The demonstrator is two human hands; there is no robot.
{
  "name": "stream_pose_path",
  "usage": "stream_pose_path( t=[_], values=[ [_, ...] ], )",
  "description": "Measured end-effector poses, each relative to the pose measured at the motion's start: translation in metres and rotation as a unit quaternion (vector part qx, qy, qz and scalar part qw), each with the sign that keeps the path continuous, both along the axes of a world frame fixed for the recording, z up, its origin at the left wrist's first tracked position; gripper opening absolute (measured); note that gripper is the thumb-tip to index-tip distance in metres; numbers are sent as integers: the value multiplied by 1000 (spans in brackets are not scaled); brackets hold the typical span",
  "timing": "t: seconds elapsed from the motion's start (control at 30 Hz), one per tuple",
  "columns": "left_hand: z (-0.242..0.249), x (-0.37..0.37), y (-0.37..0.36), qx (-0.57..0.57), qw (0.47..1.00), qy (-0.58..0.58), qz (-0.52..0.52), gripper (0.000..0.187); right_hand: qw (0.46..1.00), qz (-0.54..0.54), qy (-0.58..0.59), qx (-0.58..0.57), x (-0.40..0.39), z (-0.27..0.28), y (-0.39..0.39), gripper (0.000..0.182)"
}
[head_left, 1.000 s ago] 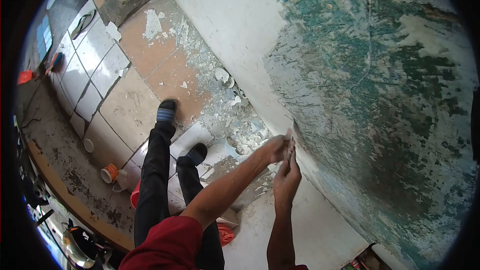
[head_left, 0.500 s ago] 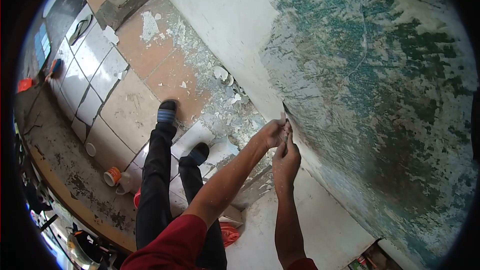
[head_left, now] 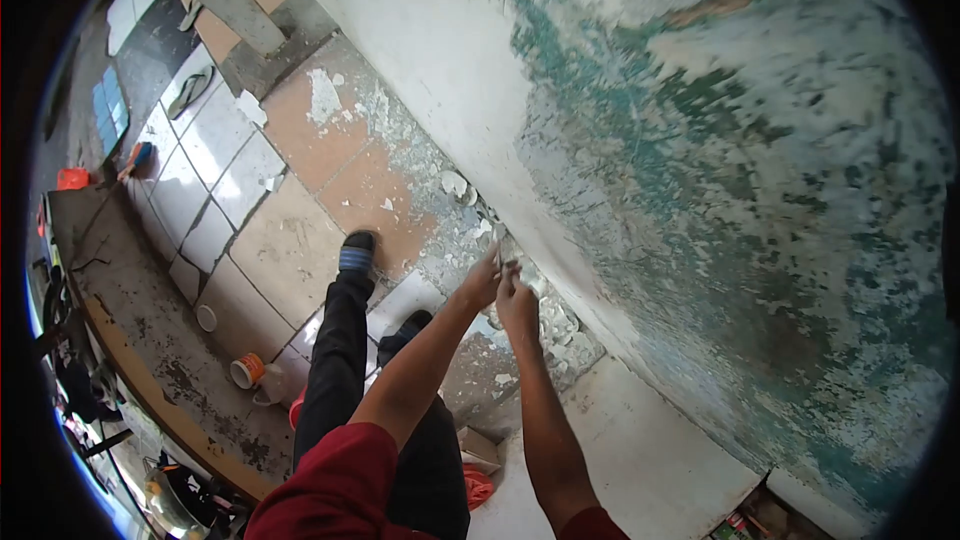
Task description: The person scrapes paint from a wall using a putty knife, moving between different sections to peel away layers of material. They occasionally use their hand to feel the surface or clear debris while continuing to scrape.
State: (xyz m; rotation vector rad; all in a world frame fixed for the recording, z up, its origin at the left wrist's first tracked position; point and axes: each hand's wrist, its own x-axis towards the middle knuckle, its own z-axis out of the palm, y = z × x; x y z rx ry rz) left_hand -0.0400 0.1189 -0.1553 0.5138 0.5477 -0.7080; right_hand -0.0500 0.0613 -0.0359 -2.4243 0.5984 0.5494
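My left hand (head_left: 482,283) and my right hand (head_left: 517,305) are close together over the flaked floor beside the wall. A thin, narrow scraper (head_left: 498,237) points up from between them, its tip apart from the wall. The fingers of my left hand are wrapped round it, and the curled fingers of my right hand meet it lower down. Its handle is mostly hidden by the fingers. To the right is the wall (head_left: 700,230), white along its lower strip and rough, patchy green and grey above.
Paint flakes (head_left: 455,185) lie along the wall's foot. A pale ledge (head_left: 640,430) is at the lower right. A worn bench-like edge (head_left: 170,370), an orange-labelled tub (head_left: 247,371) and a sandal (head_left: 190,90) are on the left. A red bag (head_left: 478,486) lies near my legs.
Both hands have moved left, away from the wall surface, with the scraper. The view has shifted, showing more of the upper wall.
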Motion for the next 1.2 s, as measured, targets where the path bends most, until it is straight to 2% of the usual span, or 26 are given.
stream_pose_path(
  t=[0.07, 0.13, 0.17, 0.2, 0.23, 0.27, 0.3, 0.33, 0.37, 0.43, 0.47, 0.53, 0.57, 0.67, 0.7, 0.8, 0.87, 0.9, 1.0, 1.1, 1.2],
  values=[
    [37, -23, 25, -23, 970, 241, 24, 68, 997, 1, 24, 70, -48, 17, 11, 45],
    [2, -77, 44, -70, 955, 288, -13, 67, 994, 28, 83, 69, -101, 42, 20, 45],
    [18, -101, 55, -27, 957, 288, -5, 62, 994, 49, 81, 61, -130, 48, 25, 37],
    [37, -118, 63, 17, 958, 287, 4, 56, 987, 70, 131, 63, -153, 63, 27, 39],
    [85, -124, 70, 118, 953, 280, -9, 42, 984, 80, 139, 74, -172, 77, 29, 40],
    [94, -143, 68, 171, 932, 319, -7, 39, 981, 91, 147, 86, -187, 94, 32, 41],
    [99, -162, 71, 187, 945, 267, -33, 63, 977, 102, 171, 80, -197, 111, 37, 44],
    [122, -166, 76, 220, 932, 281, -65, 62, 972, 113, 192, 72, -203, 128, 39, 47],
    [134, -173, 77, 245, 917, 305, -75, 48, 972, 128, 184, 74, -205, 146, 42, 48],
    [129, -188, 72, 296, 929, 221, -5, 34, 970, 151, 174, 76, -208, 179, 46, 50],
    [147, -178, 77, 318, 931, 178, 29, 27, 973, 139, 163, 86, -207, 187, 47, 51],
    [181, -159, 91, 248, 952, 171, 55, 27, 978, 109, 146, 106, -202, 201, 49, 52],
    [203, -147, 99, 213, 960, 169, 64, 27, 981, 108, 98, 132, -198, 207, 50, 50],
    [269, -101, 119, 171, 974, 70, 131, 14, 976, 76, 97, 181, -180, 203, 52, 50],
    [292, -89, 128, 140, 978, 43, 151, 14, 966, 56, 124, 219, -165, 223, 59, 50],
    [315, -54, 155, 32, 986, -10, 163, 18, 940, 23, 83, 330, -134, 266, 87, 34],
    [347, -33, 178, 41, 988, -13, 151, 24, 917, -5, 82, 389, -111, 303, 116, 30],
    [354, -24, 193, 20, 991, -17, 131, 31, 907, 14, 95, 409, -100, 313, 128, 30],
    [403, -2, 253, 17, 994, 5, 105, 34, 881, -11, 108, 460, -71, 320, 183, 27],
    [389, 24, 321, -6, 996, 20, 89, 32, 837, -61, 144, 524, -42, 347, 258, 26],
    [404, 43, 389, 31, 993, -90, 66, 30, 784, -111, 157, 590, -17, 360, 328, 25]
  ],
)
